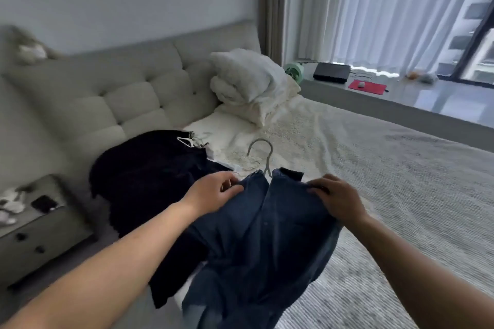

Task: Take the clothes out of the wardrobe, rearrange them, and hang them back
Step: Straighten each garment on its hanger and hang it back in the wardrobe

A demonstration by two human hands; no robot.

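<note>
Hands, left (213,191) and right (335,196), each grip the dark blue denim garment (262,235) on its grey hanger (263,153).

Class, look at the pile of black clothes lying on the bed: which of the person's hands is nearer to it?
Left. The left hand grips the denim garment right beside the black clothes; the right hand holds the garment's far edge, away from them.
</note>
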